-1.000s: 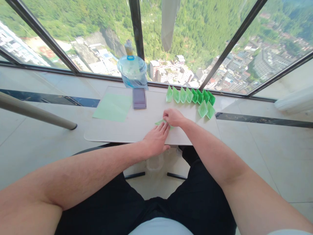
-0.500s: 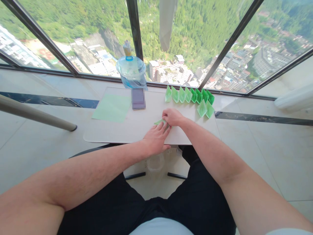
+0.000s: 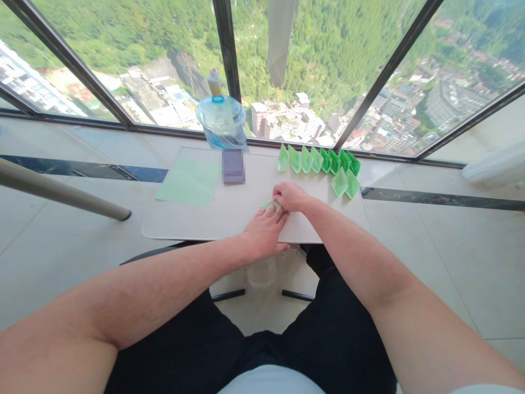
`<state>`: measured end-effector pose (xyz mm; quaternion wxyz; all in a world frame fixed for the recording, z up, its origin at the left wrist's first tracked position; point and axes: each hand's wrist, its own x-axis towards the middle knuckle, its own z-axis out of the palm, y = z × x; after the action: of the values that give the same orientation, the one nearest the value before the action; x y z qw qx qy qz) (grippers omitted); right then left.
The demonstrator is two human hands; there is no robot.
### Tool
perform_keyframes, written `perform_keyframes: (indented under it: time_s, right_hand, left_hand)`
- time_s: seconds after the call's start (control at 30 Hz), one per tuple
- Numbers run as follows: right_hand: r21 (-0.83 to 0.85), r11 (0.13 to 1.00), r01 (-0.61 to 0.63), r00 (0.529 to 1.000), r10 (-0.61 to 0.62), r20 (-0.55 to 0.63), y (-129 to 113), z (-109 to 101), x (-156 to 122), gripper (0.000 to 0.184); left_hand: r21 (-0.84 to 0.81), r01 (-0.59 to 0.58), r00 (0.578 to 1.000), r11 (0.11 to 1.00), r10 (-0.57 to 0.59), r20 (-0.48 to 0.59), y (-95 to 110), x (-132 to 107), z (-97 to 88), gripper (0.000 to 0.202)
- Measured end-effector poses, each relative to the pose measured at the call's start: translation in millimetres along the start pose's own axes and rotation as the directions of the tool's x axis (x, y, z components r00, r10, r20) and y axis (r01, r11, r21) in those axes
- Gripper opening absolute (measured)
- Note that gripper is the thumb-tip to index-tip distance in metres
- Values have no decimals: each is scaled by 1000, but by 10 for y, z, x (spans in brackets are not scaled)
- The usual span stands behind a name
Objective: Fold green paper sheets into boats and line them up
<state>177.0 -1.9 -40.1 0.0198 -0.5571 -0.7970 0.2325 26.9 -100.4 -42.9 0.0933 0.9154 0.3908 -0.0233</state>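
Observation:
A small piece of folded light green paper lies on the white table near its front edge, mostly covered by my hands. My left hand rests flat across it, fingers stretched out, thumb towards the table edge. Curled in a pinch, my right hand touches the paper's right end, just beyond the left fingertips. What lies between the right fingers is largely hidden. Behind the hands stand several folded paper boats in a row, with a pale green paper boat in front on the right.
Light green paper sheets lie flat at the left of the table. A dark, blurred-out rectangular object sits at the back edge. Beyond it stands a large blue water bottle by the window. A grey pole slants in from the left.
My left hand has shifted very slightly to the right on the folded paper. The right hand keeps its pinch in nearly the same spot.

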Motion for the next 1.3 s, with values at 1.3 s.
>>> perform_keyframes:
  time_s: [1.3]
  right_hand:
    - [-34,999,15,998,-16,-56,-29,11,-49,16]
  left_hand:
    - [-61,324,946,944,-323,31,336,34,215,105]
